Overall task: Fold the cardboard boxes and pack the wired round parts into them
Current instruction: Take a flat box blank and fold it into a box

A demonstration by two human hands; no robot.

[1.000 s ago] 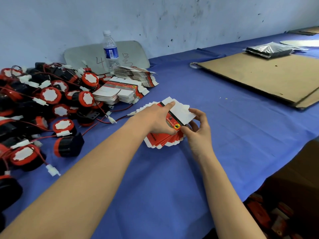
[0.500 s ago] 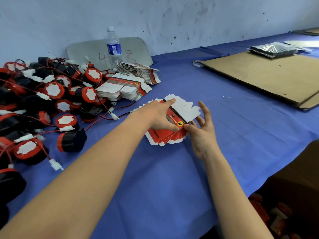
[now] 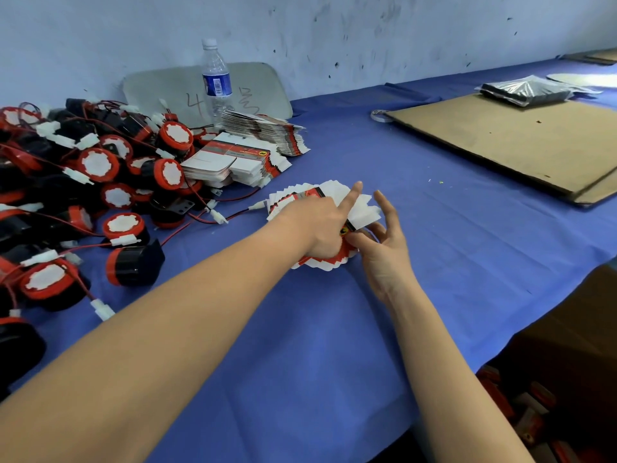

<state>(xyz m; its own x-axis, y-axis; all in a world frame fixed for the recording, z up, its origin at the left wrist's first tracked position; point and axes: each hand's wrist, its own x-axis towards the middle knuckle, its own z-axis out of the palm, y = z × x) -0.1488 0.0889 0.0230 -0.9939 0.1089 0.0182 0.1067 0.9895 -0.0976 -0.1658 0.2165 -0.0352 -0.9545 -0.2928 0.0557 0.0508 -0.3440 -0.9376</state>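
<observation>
Left hand [image 3: 319,227] covers the fanned boxes [image 3: 329,191], its grip hidden; right hand [image 3: 384,243] pinches one. Wired parts [image 3: 99,164], a bottle [image 3: 216,82] and cardboard [image 3: 521,138] lie around.

1. A heap of wired round parts [image 3: 100,182] lies at the left of the table [image 3: 334,329].
2. Just right of the heap sit two stacks of flat boxes [image 3: 240,158], with a bottle [image 3: 216,81] standing behind them.
3. In the middle lies a fanned stack of flat boxes [image 3: 334,191], with the left hand [image 3: 317,228] and right hand [image 3: 384,252] on it.
4. Far right, a cardboard sheet [image 3: 517,142] carries a foil packet [image 3: 524,91].
</observation>
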